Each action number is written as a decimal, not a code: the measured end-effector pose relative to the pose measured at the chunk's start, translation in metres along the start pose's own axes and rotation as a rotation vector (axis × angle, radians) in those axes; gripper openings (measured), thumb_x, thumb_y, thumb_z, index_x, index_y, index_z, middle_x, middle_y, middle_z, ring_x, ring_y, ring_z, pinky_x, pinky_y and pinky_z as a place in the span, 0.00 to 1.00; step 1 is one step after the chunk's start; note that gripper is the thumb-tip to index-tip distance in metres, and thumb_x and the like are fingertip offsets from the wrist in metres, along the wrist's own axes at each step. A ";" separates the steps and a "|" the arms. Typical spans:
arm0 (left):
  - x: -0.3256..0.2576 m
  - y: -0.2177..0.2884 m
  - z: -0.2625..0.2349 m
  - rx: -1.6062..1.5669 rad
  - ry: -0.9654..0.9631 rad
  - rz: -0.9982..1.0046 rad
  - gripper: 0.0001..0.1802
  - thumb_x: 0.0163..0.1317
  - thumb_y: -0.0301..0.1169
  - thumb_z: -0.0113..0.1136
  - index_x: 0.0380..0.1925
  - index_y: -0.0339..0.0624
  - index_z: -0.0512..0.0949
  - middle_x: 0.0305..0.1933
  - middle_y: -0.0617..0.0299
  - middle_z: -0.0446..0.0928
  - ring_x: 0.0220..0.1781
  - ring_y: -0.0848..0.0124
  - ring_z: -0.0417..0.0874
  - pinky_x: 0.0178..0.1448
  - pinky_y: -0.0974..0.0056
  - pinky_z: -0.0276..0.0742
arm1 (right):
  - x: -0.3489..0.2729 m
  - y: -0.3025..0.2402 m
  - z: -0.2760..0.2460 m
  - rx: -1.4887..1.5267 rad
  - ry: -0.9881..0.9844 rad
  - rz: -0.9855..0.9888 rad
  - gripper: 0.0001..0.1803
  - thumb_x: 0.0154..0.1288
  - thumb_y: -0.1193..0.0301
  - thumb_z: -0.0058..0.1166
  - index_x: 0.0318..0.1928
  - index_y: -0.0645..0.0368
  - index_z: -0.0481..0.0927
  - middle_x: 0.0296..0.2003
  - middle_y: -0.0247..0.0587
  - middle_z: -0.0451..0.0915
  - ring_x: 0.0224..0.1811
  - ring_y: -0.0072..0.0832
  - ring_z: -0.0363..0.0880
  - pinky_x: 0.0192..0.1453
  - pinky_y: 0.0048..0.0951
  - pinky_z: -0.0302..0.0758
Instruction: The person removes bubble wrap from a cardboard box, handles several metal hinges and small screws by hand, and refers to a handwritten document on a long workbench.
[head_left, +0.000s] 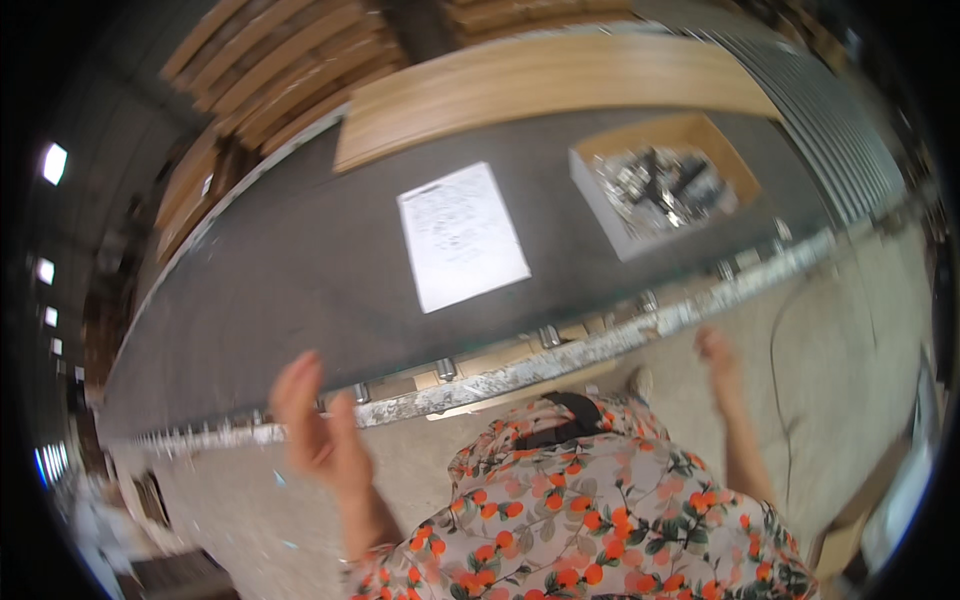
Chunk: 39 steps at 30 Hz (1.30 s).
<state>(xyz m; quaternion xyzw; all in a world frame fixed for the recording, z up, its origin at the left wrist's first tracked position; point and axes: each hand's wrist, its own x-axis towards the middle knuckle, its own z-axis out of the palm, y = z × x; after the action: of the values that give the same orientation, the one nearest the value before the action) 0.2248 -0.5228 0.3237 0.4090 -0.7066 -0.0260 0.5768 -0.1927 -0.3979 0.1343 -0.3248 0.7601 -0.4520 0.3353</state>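
Fingers spread and holding nothing, the left hand (315, 425) hangs blurred just before the near edge of the dark table (280, 290). The right hand (718, 355), likewise open and bare, is below that edge too. On the table lies a white printed sheet (460, 235); right of it stands an open cardboard box (660, 180) of shiny metal parts. Pale wooden boards (540, 85) lie along the far side.

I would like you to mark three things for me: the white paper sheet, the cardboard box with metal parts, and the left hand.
white paper sheet (462, 236), head view, middle of the sheet.
cardboard box (700, 133), head view, far inner wall.
left hand (310, 425), head view, palm.
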 end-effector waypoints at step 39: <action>-0.234 0.025 0.176 -0.205 -0.314 -1.030 0.12 0.61 0.35 0.57 0.35 0.36 0.79 0.28 0.62 0.78 0.30 0.77 0.75 0.35 0.71 0.72 | 0.113 0.212 -0.066 -0.612 -0.840 0.382 0.19 0.60 0.60 0.49 0.49 0.55 0.78 0.43 0.45 0.80 0.47 0.36 0.77 0.53 0.33 0.70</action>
<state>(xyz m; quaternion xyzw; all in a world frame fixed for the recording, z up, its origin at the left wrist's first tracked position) 0.0636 -0.4405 0.0922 0.6350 -0.4863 -0.4347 0.4140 -0.3499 -0.3763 -0.0575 -0.4162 0.7030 0.0265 0.5760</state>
